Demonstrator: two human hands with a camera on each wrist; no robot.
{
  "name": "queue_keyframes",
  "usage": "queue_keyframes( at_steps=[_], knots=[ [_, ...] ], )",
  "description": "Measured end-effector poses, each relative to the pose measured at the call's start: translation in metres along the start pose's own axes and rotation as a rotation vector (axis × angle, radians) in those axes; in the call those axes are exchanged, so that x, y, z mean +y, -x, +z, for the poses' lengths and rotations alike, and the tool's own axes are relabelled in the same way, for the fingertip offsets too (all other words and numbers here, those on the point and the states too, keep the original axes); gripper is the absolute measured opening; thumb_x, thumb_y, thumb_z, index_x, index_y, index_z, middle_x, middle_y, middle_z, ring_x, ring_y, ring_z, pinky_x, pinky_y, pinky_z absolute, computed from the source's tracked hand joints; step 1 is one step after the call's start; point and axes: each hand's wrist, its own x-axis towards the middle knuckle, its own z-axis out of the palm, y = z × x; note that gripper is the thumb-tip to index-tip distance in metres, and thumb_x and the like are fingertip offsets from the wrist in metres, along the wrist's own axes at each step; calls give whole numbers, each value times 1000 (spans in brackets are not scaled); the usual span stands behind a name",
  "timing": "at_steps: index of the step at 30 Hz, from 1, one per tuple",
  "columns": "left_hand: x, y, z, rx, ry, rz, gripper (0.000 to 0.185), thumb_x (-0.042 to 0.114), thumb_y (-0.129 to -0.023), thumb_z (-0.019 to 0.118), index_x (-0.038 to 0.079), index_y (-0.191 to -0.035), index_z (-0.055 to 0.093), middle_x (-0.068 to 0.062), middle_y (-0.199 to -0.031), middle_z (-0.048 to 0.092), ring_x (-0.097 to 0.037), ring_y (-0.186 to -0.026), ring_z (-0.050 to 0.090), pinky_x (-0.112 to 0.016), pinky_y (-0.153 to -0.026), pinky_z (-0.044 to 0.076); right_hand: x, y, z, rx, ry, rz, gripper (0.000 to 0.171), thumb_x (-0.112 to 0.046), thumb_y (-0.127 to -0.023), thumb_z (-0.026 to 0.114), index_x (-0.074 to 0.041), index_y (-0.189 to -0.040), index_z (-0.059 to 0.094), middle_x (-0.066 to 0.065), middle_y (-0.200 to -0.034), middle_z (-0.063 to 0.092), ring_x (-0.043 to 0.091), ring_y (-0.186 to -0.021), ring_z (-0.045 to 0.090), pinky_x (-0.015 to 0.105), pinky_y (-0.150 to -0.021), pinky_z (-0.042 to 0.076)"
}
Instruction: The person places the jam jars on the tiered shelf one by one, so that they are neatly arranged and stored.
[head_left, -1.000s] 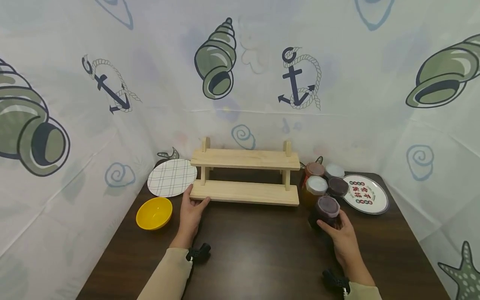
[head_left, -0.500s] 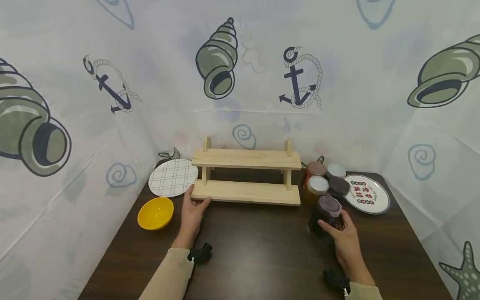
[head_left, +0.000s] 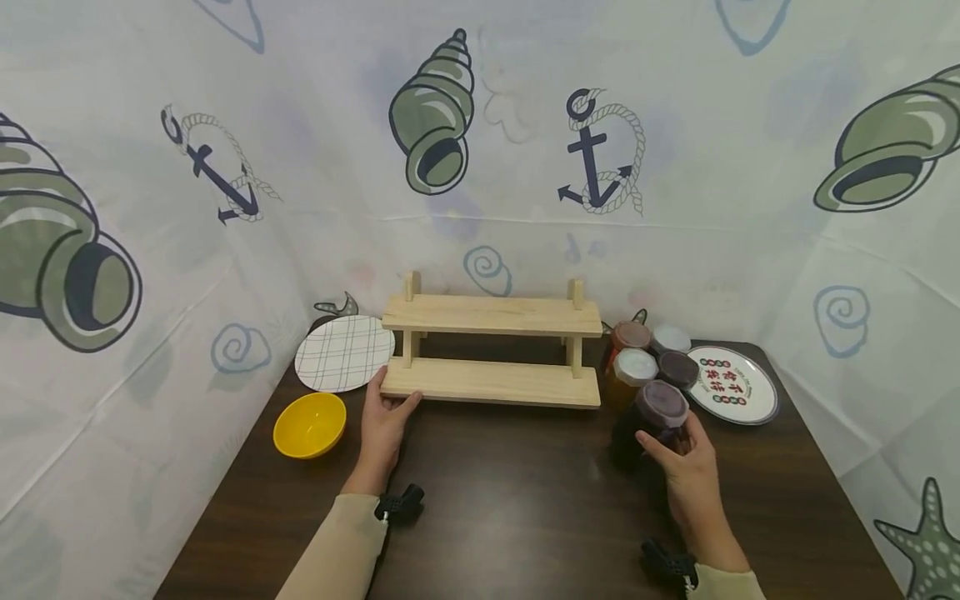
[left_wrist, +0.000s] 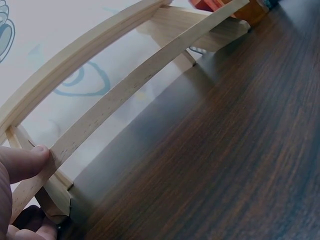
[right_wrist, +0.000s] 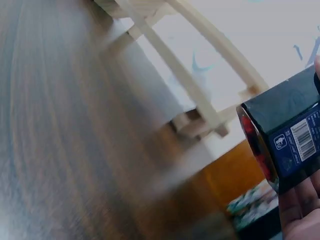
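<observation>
In the head view a two-tier wooden rack point(head_left: 491, 382) stands at the back of the dark table. My left hand point(head_left: 380, 437) grips the left end of its lower board, thumb point(left_wrist: 31, 162) on the front edge in the left wrist view. My right hand point(head_left: 688, 471) holds a dark jar point(head_left: 663, 405) with a purplish lid, right of the rack. In the right wrist view the jar's barcode label point(right_wrist: 302, 139) faces the camera, and its base is clear of the table. Behind it stand several lidded jars, among them a white-lidded amber jar point(head_left: 634, 367).
A yellow bowl point(head_left: 309, 426) sits left of my left hand, with a white checked plate point(head_left: 345, 354) behind it. A plate with red lettering point(head_left: 757, 387) lies right of the jars. A patterned cloth point(head_left: 517, 200) hangs behind the table.
My right hand has lifted the dark jar slightly off the table, and its lid appears nearer. My left hand stays on the rack, which has not moved.
</observation>
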Motion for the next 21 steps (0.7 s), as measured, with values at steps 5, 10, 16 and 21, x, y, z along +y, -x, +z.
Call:
queue_keyframes(
  at_steps=[5,10,16,21],
  knots=[
    [4,0,2,-2,8,-10,97,4,-99,79,11,-174,18,-14,-182,21,-33,-164,35,-46,-130,38,-27,5,13,-11,68,-22,80,-6,-91,89,-16,-160,52,0,-152,58,7,-138,57,9,-103,54],
    [4,2,0,-6,17,-4,96,4,-99,79,11,-174,20,-14,-182,22,-33,-164,36,-45,-129,39,-53,5,35,-49,164,-41,82,-13,-89,92,-18,-160,52,3,-153,58,5,-135,59,7,-102,53],
    [3,1,0,-10,8,11,95,2,-99,78,10,-174,20,-16,-181,23,-35,-165,34,-46,-129,38,-62,-6,70,-87,149,-113,77,-16,-88,94,-18,-155,57,4,-150,62,8,-136,62,10,-105,55],
    [3,2,1,-6,21,15,92,1,-100,76,9,-173,21,-17,-181,25,-34,-164,35,-46,-129,37,-65,-16,103,-154,79,-162,78,-16,-87,94,-20,-155,56,3,-151,62,14,-139,62,16,-106,57]
  ],
)
